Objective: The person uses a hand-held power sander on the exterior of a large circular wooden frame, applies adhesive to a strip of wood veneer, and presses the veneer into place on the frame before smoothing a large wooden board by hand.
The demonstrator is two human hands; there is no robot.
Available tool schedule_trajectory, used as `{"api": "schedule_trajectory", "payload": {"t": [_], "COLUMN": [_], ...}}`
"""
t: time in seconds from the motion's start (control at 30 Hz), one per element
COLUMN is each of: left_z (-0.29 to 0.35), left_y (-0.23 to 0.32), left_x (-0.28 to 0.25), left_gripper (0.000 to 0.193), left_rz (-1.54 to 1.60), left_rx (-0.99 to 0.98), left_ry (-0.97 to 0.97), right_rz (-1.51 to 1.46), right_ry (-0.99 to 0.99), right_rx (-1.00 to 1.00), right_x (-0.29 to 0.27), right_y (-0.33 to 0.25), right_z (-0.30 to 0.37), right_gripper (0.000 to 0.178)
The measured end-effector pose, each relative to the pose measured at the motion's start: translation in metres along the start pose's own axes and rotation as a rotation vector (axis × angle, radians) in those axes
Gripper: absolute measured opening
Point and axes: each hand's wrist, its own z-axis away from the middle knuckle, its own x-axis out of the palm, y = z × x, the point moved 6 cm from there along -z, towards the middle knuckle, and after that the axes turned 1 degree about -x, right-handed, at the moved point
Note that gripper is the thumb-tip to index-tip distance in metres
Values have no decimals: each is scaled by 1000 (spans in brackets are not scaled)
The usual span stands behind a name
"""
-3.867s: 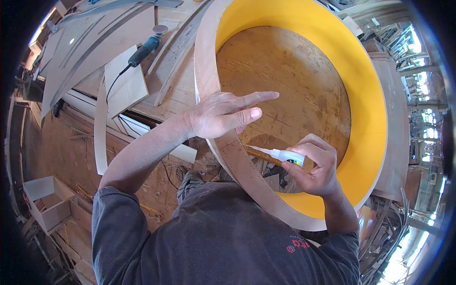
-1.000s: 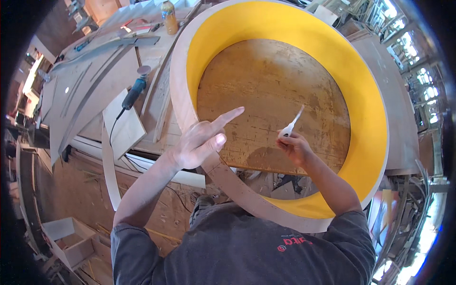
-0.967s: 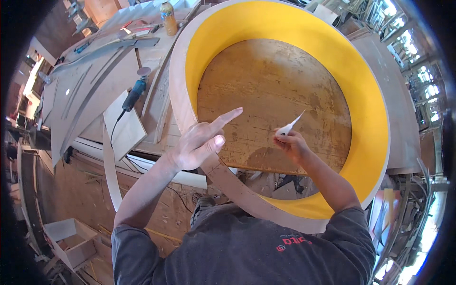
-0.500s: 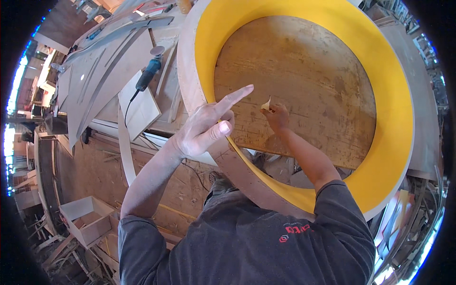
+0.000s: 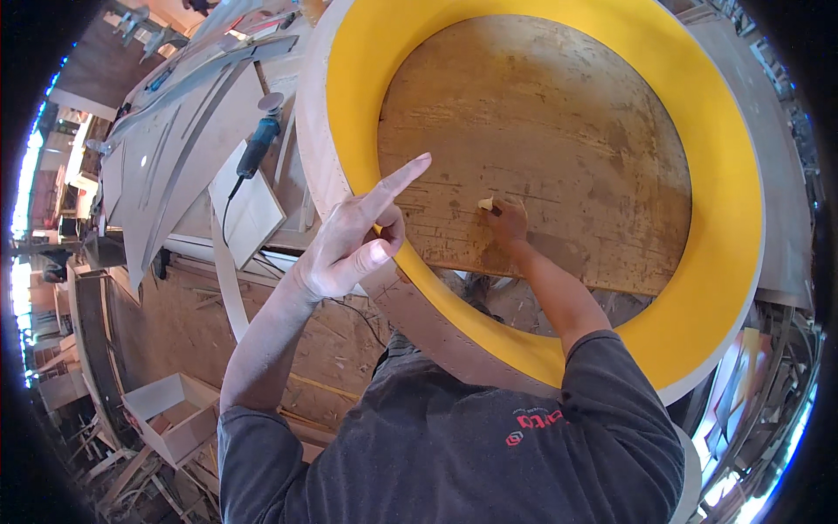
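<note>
A large ring (image 5: 726,201) with a yellow inner wall and a bare, wood-coloured outer side lies before me. At its near left rim is my left hand (image 5: 345,249), index finger and thumb stretched out, the other fingers curled. No object shows in that hand; whether it touches the rim I cannot tell. Inside the ring, low over a worn brown board (image 5: 532,105), my right hand (image 5: 509,223) is closed on a small pale-yellow folded sheet (image 5: 485,204) with a dark part beside it. The material of the sheet is too small to make out.
Left of the ring, a blue corded power tool with a round disc (image 5: 258,147) rests by a pale panel (image 5: 249,205). Long thin sheets (image 5: 188,166) lie beyond. A white open box (image 5: 175,415) sits on the floor at lower left, near wood scraps (image 5: 131,476).
The view has shifted, so the ring sits slightly further left and up. My right hand has moved slightly, and the sheet shows less. My left hand keeps its pose by the rim.
</note>
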Motion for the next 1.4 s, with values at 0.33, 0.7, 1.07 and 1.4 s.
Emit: {"api": "schedule_trajectory", "payload": {"t": [0.33, 0.7, 1.07, 1.4], "left_z": [0, -1, -2, -1], "left_y": [-1, 0, -3, -6], "left_x": [-2, -3, 0, -1], "left_gripper": [115, 111, 111, 109], "left_rz": [23, -31, -21, -47], "left_rx": [40, 75, 108, 107], "left_ry": [11, 19, 28, 21], "right_rz": [-291, -1054, -866, -708], "right_ry": [-163, -446, -388, -310], "right_rx": [173, -378, -561, -690], "right_x": [-41, -126, -136, -139], "right_y": [-54, -253, -257, -261], "right_z": [61, 113, 111, 106], "right_gripper": [32, 23, 31, 46]}}
